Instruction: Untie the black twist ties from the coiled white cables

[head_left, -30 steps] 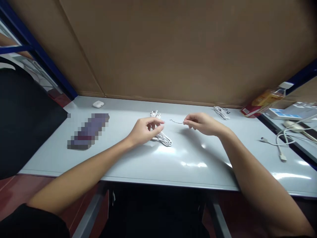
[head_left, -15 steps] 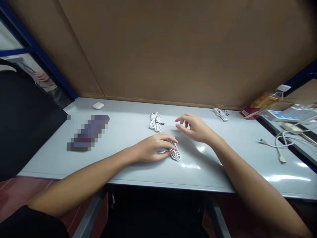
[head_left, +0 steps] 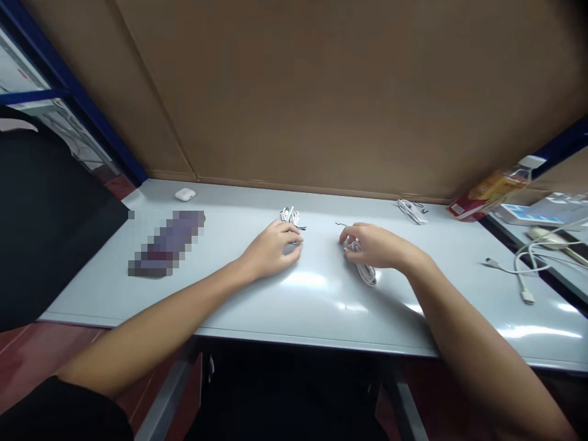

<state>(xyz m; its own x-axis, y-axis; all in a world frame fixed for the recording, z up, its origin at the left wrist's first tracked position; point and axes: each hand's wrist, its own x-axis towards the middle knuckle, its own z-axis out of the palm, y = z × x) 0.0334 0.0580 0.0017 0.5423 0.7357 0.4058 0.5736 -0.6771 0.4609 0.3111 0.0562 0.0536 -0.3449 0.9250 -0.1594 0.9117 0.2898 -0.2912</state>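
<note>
My right hand (head_left: pixel 379 246) has its fingers and thumb closed round the upper end of a coiled white cable (head_left: pixel 366 273), whose lower loops rest on the table. My left hand (head_left: pixel 271 250) lies over the near part of a tied bundle of white cable (head_left: pixel 289 215). Its fingers are loosely bent, with a gap between them and the thumb. The hand hides the bundle's lower loops, and any firm grip does not show. Just beyond my right fingertips lies a thin black twist tie (head_left: pixel 340 224).
On the light grey table (head_left: pixel 257 312) are a white earbud case (head_left: pixel 185 194), a blurred purple item (head_left: pixel 168 244) and another coiled white cable (head_left: pixel 412 211). A drink bottle (head_left: pixel 493 190) lies at the right, near loose white cables (head_left: pixel 523 282). A brown panel (head_left: pixel 321 98) stands behind.
My left hand has left the loose coil and moved up and left to the tied bundle. My right hand has taken hold of that coil, which now lies farther right.
</note>
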